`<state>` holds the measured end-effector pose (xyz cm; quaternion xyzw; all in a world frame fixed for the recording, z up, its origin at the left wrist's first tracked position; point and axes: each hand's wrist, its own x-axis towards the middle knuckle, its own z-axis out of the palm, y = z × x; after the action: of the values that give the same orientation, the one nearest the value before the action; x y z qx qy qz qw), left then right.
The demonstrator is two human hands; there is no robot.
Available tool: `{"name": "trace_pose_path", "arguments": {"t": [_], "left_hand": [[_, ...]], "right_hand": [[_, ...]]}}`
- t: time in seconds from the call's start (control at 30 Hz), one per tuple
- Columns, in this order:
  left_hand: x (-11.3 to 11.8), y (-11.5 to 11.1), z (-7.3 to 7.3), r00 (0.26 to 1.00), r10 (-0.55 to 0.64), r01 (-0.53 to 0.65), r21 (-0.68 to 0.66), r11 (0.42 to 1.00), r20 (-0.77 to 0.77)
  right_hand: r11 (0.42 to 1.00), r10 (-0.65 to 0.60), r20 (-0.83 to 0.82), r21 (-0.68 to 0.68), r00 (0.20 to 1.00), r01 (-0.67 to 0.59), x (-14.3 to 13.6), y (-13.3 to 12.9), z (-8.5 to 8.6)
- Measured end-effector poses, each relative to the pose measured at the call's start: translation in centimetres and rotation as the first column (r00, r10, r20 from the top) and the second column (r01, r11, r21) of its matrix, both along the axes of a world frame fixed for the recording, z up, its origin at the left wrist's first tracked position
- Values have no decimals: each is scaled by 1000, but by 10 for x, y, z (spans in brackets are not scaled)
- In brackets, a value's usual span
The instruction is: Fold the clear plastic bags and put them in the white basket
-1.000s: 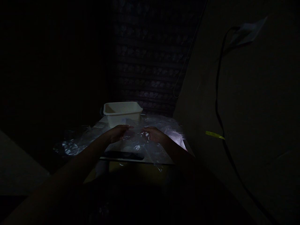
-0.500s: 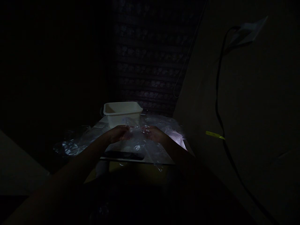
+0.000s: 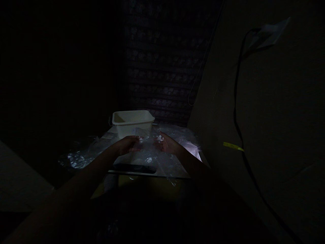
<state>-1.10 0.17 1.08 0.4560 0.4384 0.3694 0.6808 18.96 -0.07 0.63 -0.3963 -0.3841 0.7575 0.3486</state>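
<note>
In the dim light my left hand [image 3: 128,145] grips the edge of a clear, crinkled plastic bag [image 3: 149,145], its thumb above and its fingers partly behind the film. Facing it, my right hand [image 3: 169,144] has hold of the bag's other side, with the thumb raised and the fingers blurred through the plastic. Between the two hands the film is stretched out just above the table [image 3: 132,159]. Whether anything lies inside the bag is too dark to tell.
Behind my left hand stands a pale plastic tub [image 3: 133,127]. More clear plastic [image 3: 78,159] spreads over the left side, and a whitish sheet [image 3: 191,149] lies at the right edge. A black cable [image 3: 236,101] with a yellow tag [image 3: 233,146] hangs along the right wall.
My right thumb has lifted and straightened upward, and the film between my hands has shifted slightly. My left hand stays nearly in place.
</note>
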Motion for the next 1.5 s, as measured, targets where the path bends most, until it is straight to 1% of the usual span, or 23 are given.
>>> {"name": "trace_pose_path", "arguments": {"t": [0.1, 0.17, 0.3, 0.5, 0.7, 0.8, 0.93, 1.1, 1.33, 1.43, 1.5], "left_hand": [[1, -1, 2, 1000, 1, -1, -20, 1000, -7], [2, -2, 3, 1000, 7, -8, -20, 1000, -5], [4, -3, 5, 1000, -4, 4, -18, 1000, 0], [5, -5, 8, 1000, 25, -25, -5, 1000, -6], [5, -2, 5, 999, 39, -38, -4, 999, 31], [5, 1, 3, 997, 51, -51, -16, 999, 51], [4, 3, 2, 997, 26, -24, -24, 999, 79], [4, 1, 4, 993, 60, -57, -33, 998, 99], [5, 0, 5, 995, 39, -36, -32, 999, 96], [4, 3, 1, 989, 83, -76, -56, 995, 119], [4, 5, -2, 982, 132, -116, -124, 985, 135]], "right_hand": [[996, -15, 30, 93, 999, 12, -2, 1, -4], [992, -44, 40, 120, 998, 39, -4, 2, -8], [988, -117, 18, 106, 993, 114, -6, 4, -12], [992, -99, 3, 77, 995, 98, -6, 3, -10], [989, -65, -32, 129, 997, 68, -5, 2, -8], [988, -76, -63, 127, 995, 83, -4, 2, -9], [988, -78, -82, 126, 994, 88, -4, 3, -9], [989, -79, -68, 117, 995, 87, -3, 0, -7], [983, -117, -69, 137, 991, 126, -2, 1, -8], [976, -125, -86, 169, 988, 138, -2, 2, -9], [970, -139, -98, 188, 985, 155, -1, 3, -10]]}}
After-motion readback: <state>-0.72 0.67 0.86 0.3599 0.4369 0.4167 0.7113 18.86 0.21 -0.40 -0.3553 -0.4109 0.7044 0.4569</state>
